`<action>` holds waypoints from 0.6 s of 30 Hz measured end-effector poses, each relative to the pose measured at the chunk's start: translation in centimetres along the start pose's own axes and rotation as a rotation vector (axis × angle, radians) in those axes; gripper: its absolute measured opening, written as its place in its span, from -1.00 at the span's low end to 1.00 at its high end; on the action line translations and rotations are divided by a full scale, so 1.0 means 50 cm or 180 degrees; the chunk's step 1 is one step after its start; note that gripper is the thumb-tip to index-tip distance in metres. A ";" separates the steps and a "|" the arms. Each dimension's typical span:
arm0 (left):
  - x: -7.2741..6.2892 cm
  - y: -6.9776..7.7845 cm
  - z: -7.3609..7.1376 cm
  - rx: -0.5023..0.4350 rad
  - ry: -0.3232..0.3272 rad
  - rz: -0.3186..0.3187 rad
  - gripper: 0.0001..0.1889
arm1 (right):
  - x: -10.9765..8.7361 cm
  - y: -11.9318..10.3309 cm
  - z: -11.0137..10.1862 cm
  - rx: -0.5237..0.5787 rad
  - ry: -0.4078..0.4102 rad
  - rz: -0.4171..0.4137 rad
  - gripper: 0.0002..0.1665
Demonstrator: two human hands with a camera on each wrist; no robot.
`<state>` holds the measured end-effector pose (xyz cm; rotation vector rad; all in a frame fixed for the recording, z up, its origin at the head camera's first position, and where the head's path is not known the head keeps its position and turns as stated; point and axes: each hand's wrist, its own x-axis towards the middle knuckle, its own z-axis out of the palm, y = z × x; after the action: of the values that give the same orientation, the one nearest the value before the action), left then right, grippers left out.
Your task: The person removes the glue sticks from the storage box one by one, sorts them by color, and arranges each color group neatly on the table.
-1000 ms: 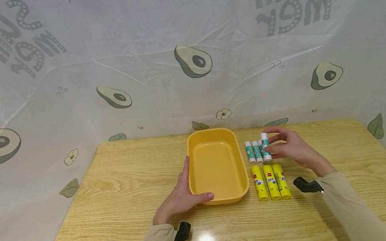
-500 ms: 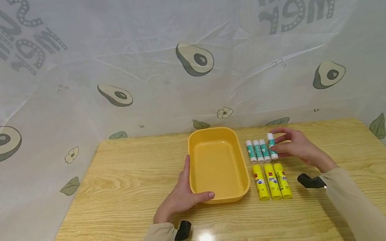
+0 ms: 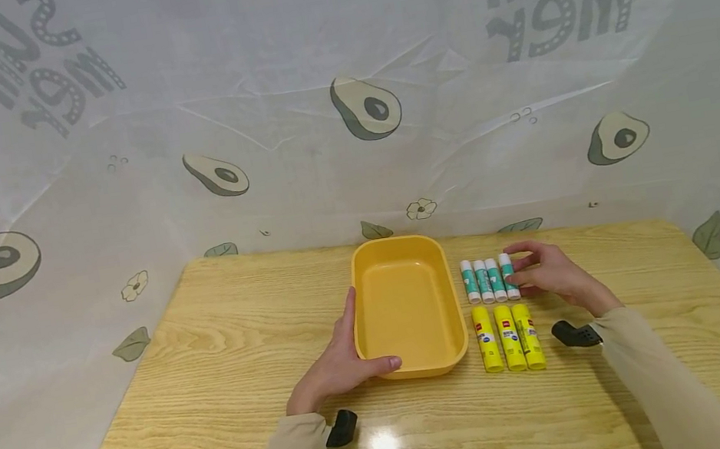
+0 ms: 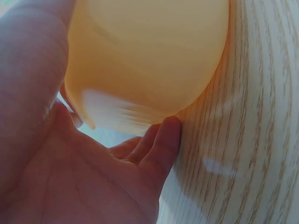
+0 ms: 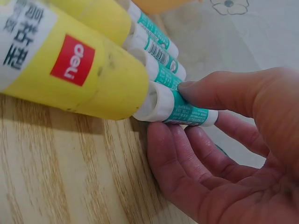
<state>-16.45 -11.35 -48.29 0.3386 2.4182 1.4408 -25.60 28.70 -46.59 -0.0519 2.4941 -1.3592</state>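
A yellow rectangular tray (image 3: pixel 408 310) stands mid-table in the head view, with nothing inside. My left hand (image 3: pixel 338 367) grips its near left corner, thumb over the rim and fingers along the outer wall, as the left wrist view shows. To the tray's right lies a row of several small white-and-green glue sticks (image 3: pixel 483 282). My right hand (image 3: pixel 553 277) pinches the rightmost glue stick (image 5: pixel 187 112) between thumb and fingers; it lies against its neighbour on the table. Three larger yellow glue sticks (image 3: pixel 508 338) lie in a second row, closer to me.
The wooden table (image 3: pixel 212 355) extends to both sides of the tray. Behind it hangs a pale curtain (image 3: pixel 289 126) printed with avocados. A black wrist device (image 3: pixel 575 333) sits by the right sleeve, and another wrist device (image 3: pixel 342 429) by the left.
My right hand has brought the small glue stick down beside the others, lining it up at the right end of the row. The left hand stays at the tray's corner.
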 end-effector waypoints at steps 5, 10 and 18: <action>-0.002 0.003 -0.001 -0.0004 -0.0004 -0.0012 0.40 | 0.004 0.001 0.001 -0.0036 -0.0010 0.0036 -0.17; -0.003 0.005 0.000 0.0020 0.0002 -0.0014 0.40 | 0.009 0.003 0.002 -0.0056 -0.0022 0.0038 -0.19; -0.003 0.006 0.000 0.0005 0.0003 -0.0010 0.40 | 0.008 0.002 0.002 -0.0156 -0.0018 0.0051 -0.21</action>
<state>-16.32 -11.27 -48.02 0.3346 2.4198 1.4381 -25.93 28.62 -46.83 -0.0461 2.5175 -1.2899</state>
